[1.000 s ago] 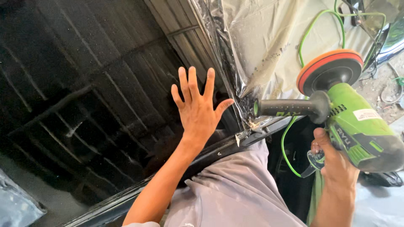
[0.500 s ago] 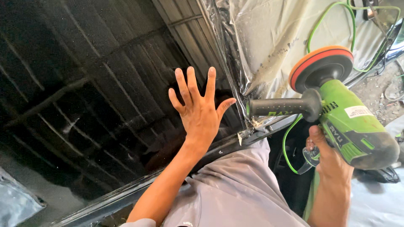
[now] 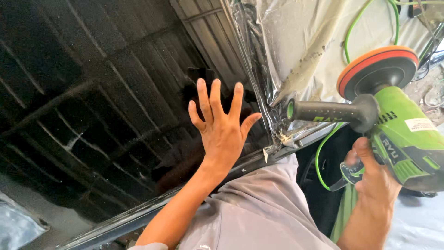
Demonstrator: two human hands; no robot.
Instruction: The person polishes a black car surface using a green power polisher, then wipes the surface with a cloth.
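Observation:
My left hand (image 3: 221, 125) lies flat with fingers spread on a glossy black car panel (image 3: 92, 115) that mirrors a ribbed roof. My right hand (image 3: 377, 178) grips the body of a green electric polisher (image 3: 402, 139), held off the panel at the right. The polisher has an orange and black round pad (image 3: 377, 69) facing up and a black side handle (image 3: 328, 112) pointing left toward my left hand. Its green cable (image 3: 323, 153) loops down past my right hand.
Clear plastic sheeting and pale masking paper (image 3: 296, 41) cover the surface right of the panel's edge. My grey trousers (image 3: 259, 208) fill the bottom centre. Dusty ground (image 3: 432, 88) shows at the far right.
The polisher and my right hand have shifted to the right and slightly down. My left hand has slid a little down the black panel, still flat.

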